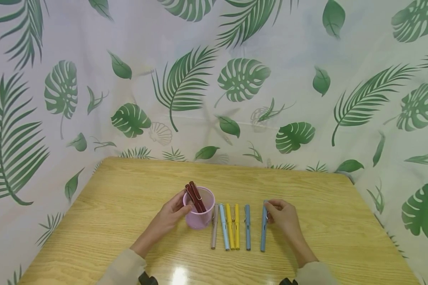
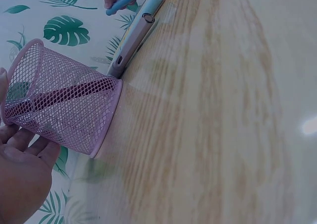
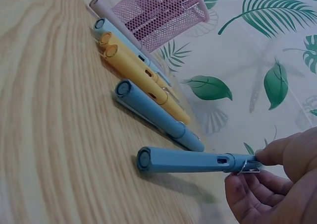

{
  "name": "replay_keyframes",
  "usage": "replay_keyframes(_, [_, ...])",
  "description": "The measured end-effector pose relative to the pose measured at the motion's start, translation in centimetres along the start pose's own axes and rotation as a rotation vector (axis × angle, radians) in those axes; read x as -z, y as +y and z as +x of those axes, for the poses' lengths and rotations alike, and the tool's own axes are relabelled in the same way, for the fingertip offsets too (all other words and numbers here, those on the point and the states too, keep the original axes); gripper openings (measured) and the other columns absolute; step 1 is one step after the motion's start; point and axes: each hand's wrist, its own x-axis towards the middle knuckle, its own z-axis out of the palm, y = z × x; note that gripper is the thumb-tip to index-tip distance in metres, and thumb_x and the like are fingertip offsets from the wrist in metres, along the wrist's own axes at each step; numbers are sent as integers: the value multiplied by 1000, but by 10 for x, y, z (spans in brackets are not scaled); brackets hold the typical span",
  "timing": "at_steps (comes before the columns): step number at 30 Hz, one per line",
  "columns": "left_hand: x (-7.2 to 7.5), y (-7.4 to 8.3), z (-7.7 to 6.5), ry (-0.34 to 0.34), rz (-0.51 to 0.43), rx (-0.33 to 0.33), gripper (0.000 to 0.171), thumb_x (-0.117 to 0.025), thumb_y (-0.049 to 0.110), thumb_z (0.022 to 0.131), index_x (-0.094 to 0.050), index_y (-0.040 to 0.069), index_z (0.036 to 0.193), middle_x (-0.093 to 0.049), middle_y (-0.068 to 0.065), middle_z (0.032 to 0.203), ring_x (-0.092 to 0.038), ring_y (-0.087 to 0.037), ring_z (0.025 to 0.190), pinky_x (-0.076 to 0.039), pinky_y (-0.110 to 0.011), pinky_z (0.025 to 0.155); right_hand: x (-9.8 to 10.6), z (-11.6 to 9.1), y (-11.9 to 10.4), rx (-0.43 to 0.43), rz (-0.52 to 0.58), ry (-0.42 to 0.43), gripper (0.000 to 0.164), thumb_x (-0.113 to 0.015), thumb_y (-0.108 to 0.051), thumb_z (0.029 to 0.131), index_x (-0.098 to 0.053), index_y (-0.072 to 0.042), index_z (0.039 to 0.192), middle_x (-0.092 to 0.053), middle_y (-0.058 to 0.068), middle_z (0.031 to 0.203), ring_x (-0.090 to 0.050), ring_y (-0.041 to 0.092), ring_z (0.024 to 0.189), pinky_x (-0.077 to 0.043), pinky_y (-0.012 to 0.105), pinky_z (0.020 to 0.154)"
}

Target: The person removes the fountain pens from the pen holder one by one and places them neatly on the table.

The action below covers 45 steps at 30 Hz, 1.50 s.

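Note:
My left hand [image 1: 172,211] grips the side of a pink mesh pen cup [image 1: 198,221], thumb at the rim. Dark red pens [image 1: 196,198] lean inside the cup. The right hand [image 1: 284,217] pinches a blue pen [image 3: 193,160] by its clip end, between thumb and fingers. In the right wrist view this pen is tilted over the table, a shadow beneath it. Left of it lie another blue pen [image 1: 247,227], two yellow pens [image 1: 237,227], a light blue pen [image 1: 224,227] and a greyish-mauve pen [image 1: 214,227], the last one right beside the cup.
The wooden table [image 1: 146,178] reaches back to a white cloth backdrop [image 1: 199,118] printed with green leaves. The pens on the table lie roughly side by side, pointing toward the backdrop. Light glares on the table's front [image 1: 179,273].

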Motion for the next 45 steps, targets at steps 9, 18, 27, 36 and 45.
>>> replay_keyframes(9, [0,-1,0,-11,0,-17,65,-57,12,107,-25,0,163,-28,-24,164,-36,-40,147,-32,-43,120,-12,4,3,17,-46,42,28,-65,-10,101,-64,13,118,-70,12,85,-64,16,66,-59,25,57])
replay_keyframes(18, [-1,-2,-1,8,12,-10,65,-58,13,107,-26,0,162,-32,-26,162,-38,-42,146,-33,-46,119,-18,6,7,18,-104,69,25,-66,-7,99,-66,13,113,-70,12,79,-62,14,57,-56,23,50])
replay_keyframes(27, [0,-3,0,-5,-5,-2,65,-58,12,107,-25,0,162,-31,-25,163,-36,-40,147,-32,-45,120,-21,6,10,24,-135,84,26,-67,-9,99,-67,12,113,-73,15,84,-63,13,59,-57,23,50])
replay_keyframes(36, [-1,-2,2,0,-2,-4,65,-58,11,107,-25,2,163,-31,-22,164,-38,-39,147,-34,-43,120,-23,6,9,33,-210,110,26,-68,-12,98,-69,10,111,-73,15,88,-65,15,66,-56,23,54])
replay_keyframes(45, [0,-2,1,6,6,4,65,-58,12,107,-25,1,163,-30,-24,164,-37,-40,147,-33,-44,120,-21,4,10,69,-242,98,26,-66,-12,99,-69,11,110,-73,18,94,-67,21,77,-52,21,58])
